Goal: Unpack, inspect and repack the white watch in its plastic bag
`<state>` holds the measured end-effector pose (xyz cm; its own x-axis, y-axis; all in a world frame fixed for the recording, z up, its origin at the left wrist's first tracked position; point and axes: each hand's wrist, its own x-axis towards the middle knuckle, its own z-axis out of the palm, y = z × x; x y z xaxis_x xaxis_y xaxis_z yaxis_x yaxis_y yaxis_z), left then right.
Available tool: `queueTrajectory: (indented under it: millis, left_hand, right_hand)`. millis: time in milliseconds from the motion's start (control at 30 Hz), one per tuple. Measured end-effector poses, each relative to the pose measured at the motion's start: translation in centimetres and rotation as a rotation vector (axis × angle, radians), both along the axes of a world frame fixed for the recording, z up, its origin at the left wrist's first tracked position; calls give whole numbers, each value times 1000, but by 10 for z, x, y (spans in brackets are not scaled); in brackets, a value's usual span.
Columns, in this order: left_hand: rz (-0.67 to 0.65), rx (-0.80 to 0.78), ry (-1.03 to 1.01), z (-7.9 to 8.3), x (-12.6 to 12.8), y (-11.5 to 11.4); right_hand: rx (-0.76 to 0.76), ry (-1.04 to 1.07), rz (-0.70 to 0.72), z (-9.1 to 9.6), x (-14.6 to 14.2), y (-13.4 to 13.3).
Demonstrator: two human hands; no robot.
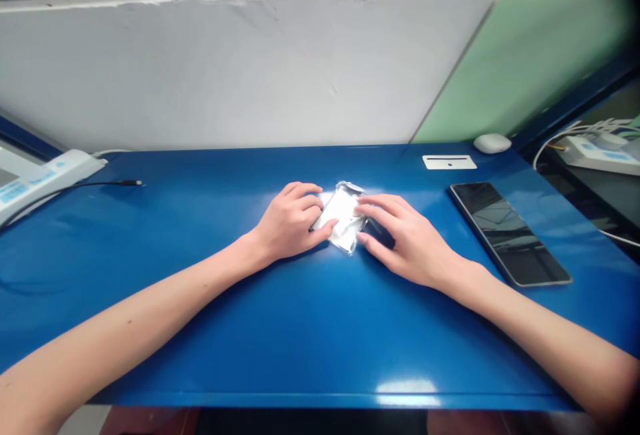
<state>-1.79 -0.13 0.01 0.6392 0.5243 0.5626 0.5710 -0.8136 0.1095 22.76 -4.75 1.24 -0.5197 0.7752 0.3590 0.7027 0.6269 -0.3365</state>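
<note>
A small clear plastic packet (343, 211) with something white inside lies on the blue table (300, 328), near its middle. My left hand (290, 221) is at the packet's left edge, fingers curled and thumb against it. My right hand (405, 238) rests on the packet's right side, fingers stretched over it and pressing it down. Something dark (373, 226) shows under my right fingers; what it is I cannot make out.
A black phone (507, 231) lies screen-up to the right. Behind it are a white card (449, 162) and a white oval case (492, 143). A white device (45, 178) with a black cable (100, 185) sits at the far left. Power strips and wires (595, 148) are at the far right.
</note>
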Motion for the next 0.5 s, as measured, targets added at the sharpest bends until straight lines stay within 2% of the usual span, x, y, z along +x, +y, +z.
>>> queueTrajectory:
  millis: [167, 267, 333, 500]
  left_hand:
    - [-116, -48, -57, 1, -1, -1]
    - [-82, -96, -94, 5, -2, -1]
    - [-69, -151, -66, 7, -2, 0]
    - [-139, -299, 90, 9, -3, 2]
  right_hand:
    - [-69, -115, 47, -7, 1, 1]
    - [-92, -135, 46, -11, 5, 4]
    - [-96, -144, 50, -12, 7, 6]
    - [-128, -220, 112, -8, 13, 13]
